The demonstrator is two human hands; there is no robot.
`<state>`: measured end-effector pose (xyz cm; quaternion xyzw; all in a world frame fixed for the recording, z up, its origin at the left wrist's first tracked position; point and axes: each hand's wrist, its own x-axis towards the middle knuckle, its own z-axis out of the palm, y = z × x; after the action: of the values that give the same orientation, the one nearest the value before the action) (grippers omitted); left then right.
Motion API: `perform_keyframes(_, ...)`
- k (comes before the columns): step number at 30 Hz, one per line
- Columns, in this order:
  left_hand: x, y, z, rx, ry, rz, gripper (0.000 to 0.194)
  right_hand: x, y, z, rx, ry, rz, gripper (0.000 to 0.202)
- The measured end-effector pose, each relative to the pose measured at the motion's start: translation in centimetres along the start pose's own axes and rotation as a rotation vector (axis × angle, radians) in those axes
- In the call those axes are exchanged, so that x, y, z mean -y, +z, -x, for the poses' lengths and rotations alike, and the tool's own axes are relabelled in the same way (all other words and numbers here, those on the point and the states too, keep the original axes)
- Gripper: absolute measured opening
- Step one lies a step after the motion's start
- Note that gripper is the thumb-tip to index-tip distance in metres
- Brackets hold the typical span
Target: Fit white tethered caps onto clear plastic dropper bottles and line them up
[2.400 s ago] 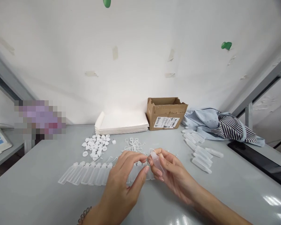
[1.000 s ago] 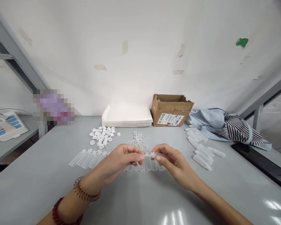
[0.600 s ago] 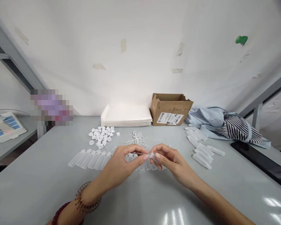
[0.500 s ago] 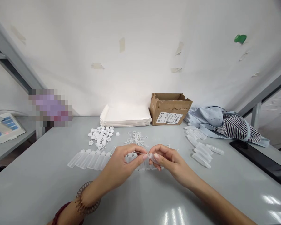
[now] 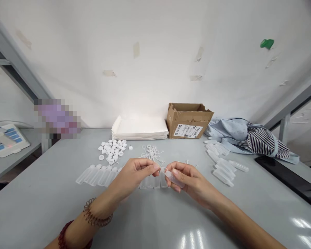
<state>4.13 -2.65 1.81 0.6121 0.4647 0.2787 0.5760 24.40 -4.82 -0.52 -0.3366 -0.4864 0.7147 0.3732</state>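
My right hand (image 5: 193, 180) is closed round a small translucent plastic squeeze bottle (image 5: 175, 180), its neck tilted up to the left. At that neck my left hand (image 5: 136, 176) pinches a thin white looped strap (image 5: 162, 169); the fingertips cover part of it. Whether the loop is round the neck, I cannot tell. Behind and below the hands lies a row of similar bottles (image 5: 101, 175), partly hidden by my left hand. A heap of white looped straps (image 5: 151, 152) lies just beyond, with a pile of white caps (image 5: 111, 148) to its left.
More bottles (image 5: 224, 169) lie loose on the right of the grey table (image 5: 134, 221). At the back stand a stack of white envelopes (image 5: 140, 129) and an open cardboard box (image 5: 189, 121). Cloth (image 5: 259, 138) and a black phone-like slab (image 5: 287, 180) lie at the right.
The bottle in my right hand has turned, so more of its neck and body shows. My left fingertips have drawn slightly left, away from the neck, with the strap between them.
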Motion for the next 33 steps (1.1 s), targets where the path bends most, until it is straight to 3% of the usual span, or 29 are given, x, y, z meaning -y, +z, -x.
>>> perform_keyframes(7, 0.38, 0.09, -0.08, 0.190, -0.012, 0.176, 0.035, 0.24, 0.00, -0.04, -0.009, 0.013, -0.098, 0.028)
perform_keyframes(14, 0.07, 0.02, -0.01, 0.134, -0.012, 0.191, 0.030, -0.01, -0.19, -0.22, -0.043, -0.002, -0.153, 0.028)
perform_keyframes(17, 0.32, -0.08, -0.05, 0.070, -0.003, 0.238, 0.019, -0.13, -0.29, -0.18, -0.042, -0.012, -0.177, 0.027)
perform_keyframes(22, 0.46, -0.43, -0.08, -0.107, 0.027, 0.279, 0.016, -0.13, -0.22, -0.08, 0.005, -0.012, -0.196, 0.025)
perform_keyframes(27, 0.31, -0.45, 0.00, -0.260, 0.045, 0.242, 0.023, 0.01, -0.04, 0.00, -0.006, -0.019, -0.175, 0.025)
perform_keyframes(33, 0.01, 0.15, 0.31, -0.445, 0.152, 0.033, 0.034, -0.01, 0.03, -0.10, -0.078, -0.075, -0.172, 0.026)
